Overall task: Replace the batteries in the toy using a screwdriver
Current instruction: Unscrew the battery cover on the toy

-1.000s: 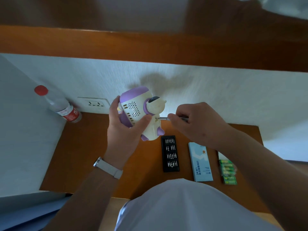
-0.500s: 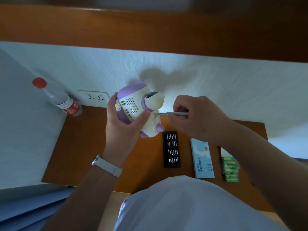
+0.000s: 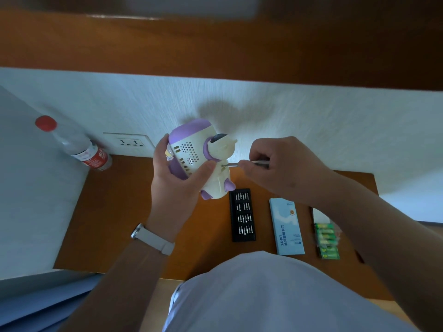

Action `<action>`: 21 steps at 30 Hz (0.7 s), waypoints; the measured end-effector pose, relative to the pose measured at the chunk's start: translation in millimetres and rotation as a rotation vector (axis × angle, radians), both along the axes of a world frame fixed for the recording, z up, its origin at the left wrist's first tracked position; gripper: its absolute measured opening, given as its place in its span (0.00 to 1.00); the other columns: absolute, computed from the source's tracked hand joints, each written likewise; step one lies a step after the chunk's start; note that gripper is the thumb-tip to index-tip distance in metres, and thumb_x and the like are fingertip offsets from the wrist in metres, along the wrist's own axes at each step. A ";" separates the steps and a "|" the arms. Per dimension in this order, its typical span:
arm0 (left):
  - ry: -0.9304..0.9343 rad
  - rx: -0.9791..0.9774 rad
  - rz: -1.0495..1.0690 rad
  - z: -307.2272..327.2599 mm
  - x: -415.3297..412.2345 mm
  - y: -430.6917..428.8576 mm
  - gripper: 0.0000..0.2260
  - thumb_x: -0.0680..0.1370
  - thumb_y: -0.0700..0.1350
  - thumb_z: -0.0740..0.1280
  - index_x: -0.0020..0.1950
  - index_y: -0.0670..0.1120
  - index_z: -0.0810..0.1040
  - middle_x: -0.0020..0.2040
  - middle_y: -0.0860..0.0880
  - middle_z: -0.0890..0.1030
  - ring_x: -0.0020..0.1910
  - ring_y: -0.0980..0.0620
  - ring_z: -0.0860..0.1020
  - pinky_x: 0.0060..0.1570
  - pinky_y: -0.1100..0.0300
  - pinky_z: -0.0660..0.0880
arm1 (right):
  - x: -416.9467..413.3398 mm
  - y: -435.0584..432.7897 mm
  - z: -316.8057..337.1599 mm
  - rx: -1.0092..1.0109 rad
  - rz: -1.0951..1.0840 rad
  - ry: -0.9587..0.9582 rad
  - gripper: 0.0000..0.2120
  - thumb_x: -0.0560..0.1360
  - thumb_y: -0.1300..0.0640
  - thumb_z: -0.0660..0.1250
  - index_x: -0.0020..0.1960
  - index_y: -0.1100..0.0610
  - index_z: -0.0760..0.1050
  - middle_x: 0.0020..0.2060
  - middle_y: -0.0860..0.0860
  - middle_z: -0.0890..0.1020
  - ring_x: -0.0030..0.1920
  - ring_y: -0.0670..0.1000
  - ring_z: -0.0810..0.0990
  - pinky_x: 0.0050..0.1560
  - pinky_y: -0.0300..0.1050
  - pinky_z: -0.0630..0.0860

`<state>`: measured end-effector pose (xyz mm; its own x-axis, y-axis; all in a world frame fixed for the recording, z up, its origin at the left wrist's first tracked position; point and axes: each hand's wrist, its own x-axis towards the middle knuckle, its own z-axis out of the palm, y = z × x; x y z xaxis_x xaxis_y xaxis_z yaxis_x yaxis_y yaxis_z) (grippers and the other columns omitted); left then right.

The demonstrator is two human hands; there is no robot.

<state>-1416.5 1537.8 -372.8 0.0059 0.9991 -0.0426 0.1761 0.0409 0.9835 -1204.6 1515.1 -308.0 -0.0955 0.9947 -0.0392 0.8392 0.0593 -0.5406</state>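
while the left hand (image 3: 177,185) grips the toy (image 3: 191,149), the right hand (image 3: 282,173) pinches a half-hidden screwdriver (image 3: 233,164).

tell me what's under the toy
The toy is held up by the left hand; below it show wooden table and the end of the black bit tray. The hand and wrist cover the rest.

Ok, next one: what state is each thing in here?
toy: gripped by left hand, held above the desk.
screwdriver: pinched by right hand, tip against the toy.
bit tray: open, flat on desk.
blue box: closed, lying flat.
batteries: on desk, seemingly still packed.
bottle: capped.
wall socket: nothing plugged in.
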 end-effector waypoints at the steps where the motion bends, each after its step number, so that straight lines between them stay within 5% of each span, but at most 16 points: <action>1: -0.004 -0.003 0.002 0.7 -0.3 0.4 0.36 0.70 0.52 0.79 0.71 0.63 0.61 0.50 0.67 0.79 0.55 0.66 0.80 0.39 0.67 0.80 | -0.3 0.3 0.7 0.007 0.004 0.004 0.14 0.73 0.41 0.61 0.35 0.48 0.68 0.25 0.45 0.73 0.26 0.45 0.70 0.29 0.37 0.65; 9: 0.008 0.013 0.015 -1.5 -6.5 5.0 0.36 0.71 0.49 0.79 0.71 0.62 0.62 0.49 0.69 0.79 0.53 0.68 0.80 0.38 0.68 0.80 | -5.8 2.7 1.6 0.029 -0.006 -0.041 0.17 0.72 0.35 0.57 0.34 0.47 0.69 0.24 0.45 0.72 0.25 0.44 0.71 0.28 0.37 0.63; 14: 0.012 0.017 0.001 -2.3 -7.4 6.4 0.35 0.72 0.49 0.79 0.71 0.62 0.62 0.49 0.70 0.78 0.53 0.69 0.79 0.38 0.68 0.80 | -4.0 4.1 -0.3 -0.001 -0.007 -0.040 0.23 0.79 0.42 0.59 0.29 0.52 0.64 0.22 0.46 0.65 0.23 0.46 0.63 0.28 0.39 0.60; 21: 0.003 0.021 -0.022 -0.1 -6.6 8.5 0.36 0.72 0.47 0.79 0.72 0.60 0.63 0.48 0.68 0.79 0.54 0.66 0.80 0.40 0.65 0.81 | -5.9 -0.2 5.9 0.032 -0.007 -0.046 0.14 0.75 0.43 0.64 0.36 0.50 0.70 0.26 0.46 0.74 0.26 0.46 0.70 0.28 0.39 0.66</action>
